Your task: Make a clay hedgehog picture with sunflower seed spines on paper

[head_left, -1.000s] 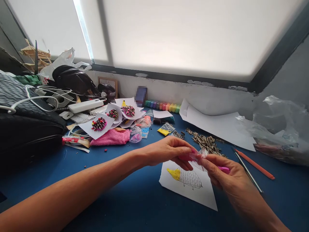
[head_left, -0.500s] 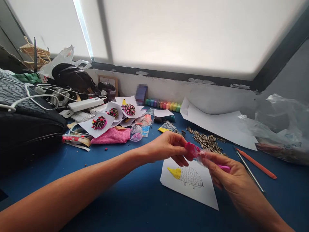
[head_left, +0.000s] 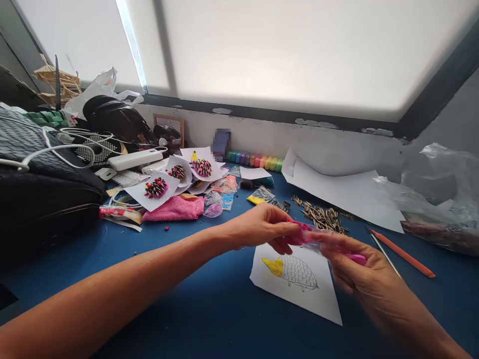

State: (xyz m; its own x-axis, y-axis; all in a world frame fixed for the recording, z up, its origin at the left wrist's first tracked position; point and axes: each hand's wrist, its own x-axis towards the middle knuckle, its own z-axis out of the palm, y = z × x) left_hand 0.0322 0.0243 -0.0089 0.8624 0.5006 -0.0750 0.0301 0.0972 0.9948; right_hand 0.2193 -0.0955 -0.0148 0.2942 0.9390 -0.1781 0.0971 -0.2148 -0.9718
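Note:
My left hand (head_left: 266, 227) pinches a lump of magenta modelling clay (head_left: 306, 230) between thumb and fingers. The fingers of my right hand (head_left: 361, 267) are closed on a clear plastic bag (head_left: 315, 245), which reaches to the clay. A smooth pink piece (head_left: 357, 259) pokes out of my right hand; I cannot make out what it belongs to. Under both hands lies a white paper sheet (head_left: 299, 304) with a hedgehog drawing (head_left: 299, 271). The hedgehog's head is covered in yellow clay (head_left: 275, 267), while its body is bare line work.
Sunflower seeds (head_left: 325, 219) are piled behind my hands. To the right lie an orange stick (head_left: 406, 254) and a plastic bag (head_left: 437, 199). Seed-covered hedgehogs (head_left: 156, 187) on paper, a pink cloth (head_left: 174, 208) and a black bag (head_left: 48, 194) occupy the left.
My right hand has shifted slightly right and the clear bag looks stretched longer between the hands. Less of the magenta clay shows beside my left fingertips. The view has shifted slightly.

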